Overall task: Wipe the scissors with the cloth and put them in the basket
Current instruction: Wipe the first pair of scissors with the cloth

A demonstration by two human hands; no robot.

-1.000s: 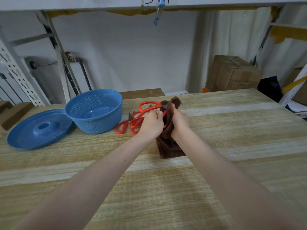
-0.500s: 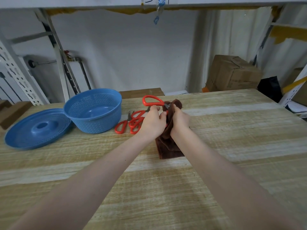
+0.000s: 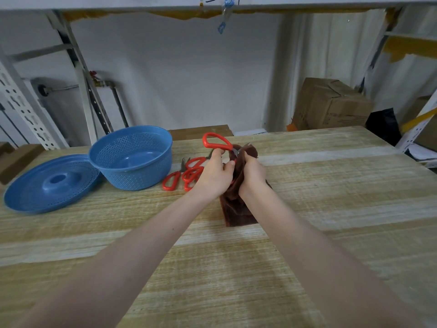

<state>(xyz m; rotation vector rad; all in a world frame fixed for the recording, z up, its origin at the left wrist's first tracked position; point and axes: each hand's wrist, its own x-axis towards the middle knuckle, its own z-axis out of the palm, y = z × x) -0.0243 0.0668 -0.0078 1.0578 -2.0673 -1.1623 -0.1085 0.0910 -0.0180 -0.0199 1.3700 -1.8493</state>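
On my feed, the left hand (image 3: pixel 216 172) is curled round the red handle of the scissors (image 3: pixel 216 142). The right hand (image 3: pixel 253 172) has the brown cloth (image 3: pixel 236 209) bunched over the blades, and the cloth hangs down to the tabletop (image 3: pixel 331 197). The spare red scissors (image 3: pixel 186 175) lie just left of the hands, beside the blue basket (image 3: pixel 132 157), with the blue lid (image 3: pixel 49 185) further left.
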